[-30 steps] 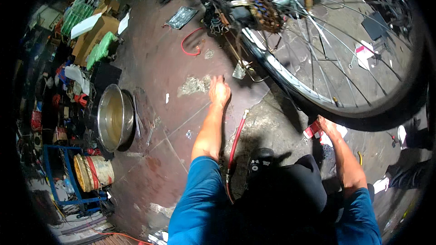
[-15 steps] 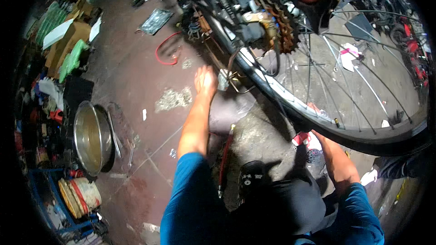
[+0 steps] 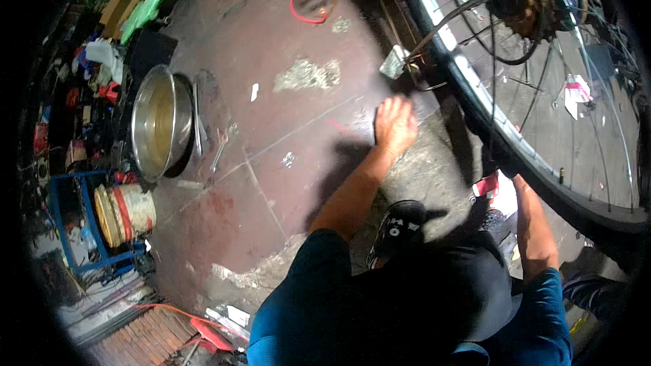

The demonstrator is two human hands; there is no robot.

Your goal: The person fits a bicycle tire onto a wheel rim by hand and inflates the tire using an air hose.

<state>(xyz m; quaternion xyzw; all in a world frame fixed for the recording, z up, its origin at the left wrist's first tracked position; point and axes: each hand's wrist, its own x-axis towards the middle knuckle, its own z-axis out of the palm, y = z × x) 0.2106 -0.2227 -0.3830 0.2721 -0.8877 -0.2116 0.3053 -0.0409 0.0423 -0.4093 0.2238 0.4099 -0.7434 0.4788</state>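
My left hand [image 3: 397,125] is low over the floor, back up, fingers forward and slightly apart, with nothing visible in them. Whatever lies under its palm is hidden. A thin red strip [image 3: 344,128] lies on the floor beside it. At the right, a bicycle wheel's black tire [image 3: 468,105] slants across the view above the floor, with a pale rim and spokes. My right hand [image 3: 519,181] is at the tire's lower part, mostly covered by it; its fingers seem closed round the tire. A red and white package [image 3: 486,186] is next to this hand.
A metal basin [image 3: 142,125] of brownish water stands left, beside a wrench [image 3: 220,150]. A red hose loop [image 3: 293,8] lies farther off. Near left are a striped bucket [image 3: 139,211] and a blue frame [image 3: 64,227]. My black shoe [image 3: 395,230] is between my arms.
The view has shifted, so floor things sit higher and farther right. My left hand has come back nearer my body, toward the wheel. The red tube near my shoe is now out of sight.
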